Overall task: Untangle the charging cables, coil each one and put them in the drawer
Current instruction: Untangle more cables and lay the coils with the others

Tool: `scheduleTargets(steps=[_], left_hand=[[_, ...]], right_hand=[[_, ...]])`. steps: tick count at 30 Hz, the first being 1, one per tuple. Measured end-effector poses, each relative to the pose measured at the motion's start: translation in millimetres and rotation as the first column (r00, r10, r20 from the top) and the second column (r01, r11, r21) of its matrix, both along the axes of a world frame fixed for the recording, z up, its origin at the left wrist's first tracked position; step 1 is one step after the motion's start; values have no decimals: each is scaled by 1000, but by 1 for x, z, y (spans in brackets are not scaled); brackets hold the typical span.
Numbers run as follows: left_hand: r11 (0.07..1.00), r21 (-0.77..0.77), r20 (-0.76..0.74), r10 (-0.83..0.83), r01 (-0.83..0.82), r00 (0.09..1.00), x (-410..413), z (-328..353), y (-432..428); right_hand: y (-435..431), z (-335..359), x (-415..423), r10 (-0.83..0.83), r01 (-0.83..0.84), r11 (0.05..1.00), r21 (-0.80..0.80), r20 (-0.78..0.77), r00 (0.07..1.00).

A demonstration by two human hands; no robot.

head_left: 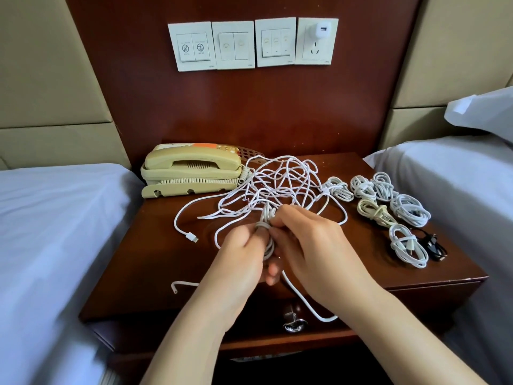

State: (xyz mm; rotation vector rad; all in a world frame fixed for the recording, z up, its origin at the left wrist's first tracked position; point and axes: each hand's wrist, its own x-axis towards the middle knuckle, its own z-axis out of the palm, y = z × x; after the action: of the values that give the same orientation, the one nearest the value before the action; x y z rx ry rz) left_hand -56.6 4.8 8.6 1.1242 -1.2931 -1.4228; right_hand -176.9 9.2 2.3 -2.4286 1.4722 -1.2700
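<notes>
A loose tangle of white charging cables [280,184] lies in the middle of the dark wooden nightstand [155,262]. My left hand [241,257] and my right hand [308,243] meet just in front of it, both gripping a partly wound white cable coil [267,222]. One end of that cable hangs down over the front edge, past the drawer's metal knob [294,325]. The drawer [194,333] below the top looks slightly out. Several finished white coils [383,190] and a black coil [434,244] lie at the right.
A beige telephone [191,169] with a curly cord stands at the back left. Beds with white sheets flank the nightstand on both sides. A wall panel with switches and a plugged-in white charger [322,31] is above.
</notes>
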Motion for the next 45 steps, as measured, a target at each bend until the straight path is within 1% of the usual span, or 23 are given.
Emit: scheduleTargets(steps=[2,4,7,12,15,18,21,24,26,29,33,36,38,41,43,45], left_hand=[[999,-52,25,-14,15,1000,1,0,0],[990,-132,103,-28,41,994,0,-1,0],[976,-215,164,-5,40,986,-2,-2,0],[974,-228,199,42,4,979,-3,-5,-2],[977,-211,146,53,-21,988,-5,-2,0],[974,-219,90,71,-49,993,-5,1,0],[962,-264,109,100,-68,989,-5,0,-1],[929,-352,160,178,-113,971,-5,-7,-4],[917,-378,200,213,-125,956,-5,-10,-6],[930,-346,230,212,-124,950,-4,-10,-5],[951,-287,239,185,-113,953,-3,-7,-2],[953,-277,273,198,-120,941,-2,-8,-2],[946,-298,288,220,-131,932,-2,-9,-3],[927,-351,343,256,-129,904,-3,-10,-4],[930,-345,366,257,-126,894,0,-12,-7],[945,-303,348,233,-126,908,4,-14,-10]], right_hand=[[0,1,-1,-9,9,1000,7,10,1000],[-1,2,-3,-18,18,1000,15,17,1000],[-1,3,-8,-11,11,999,33,22,1000],[1,0,-6,3,-3,1000,26,-17,1000],[1,-2,-6,-21,21,1000,-7,-16,1000],[1,-3,-5,7,-7,1000,3,52,999],[0,-4,-4,5,-5,1000,4,122,992],[0,-4,-3,23,-14,999,-45,210,977],[0,-3,-4,35,-25,999,-47,222,975],[-1,-4,-4,33,-26,999,-38,181,983],[-2,-4,-4,51,-53,998,12,136,989],[-3,-5,-2,34,-37,999,25,89,995],[-3,-6,1,-5,6,1000,-23,21,1000],[-2,-7,7,-108,100,990,-104,-82,991],[-2,-10,8,-125,114,988,-107,-103,987],[-4,-14,7,-106,99,991,-89,-81,991]])
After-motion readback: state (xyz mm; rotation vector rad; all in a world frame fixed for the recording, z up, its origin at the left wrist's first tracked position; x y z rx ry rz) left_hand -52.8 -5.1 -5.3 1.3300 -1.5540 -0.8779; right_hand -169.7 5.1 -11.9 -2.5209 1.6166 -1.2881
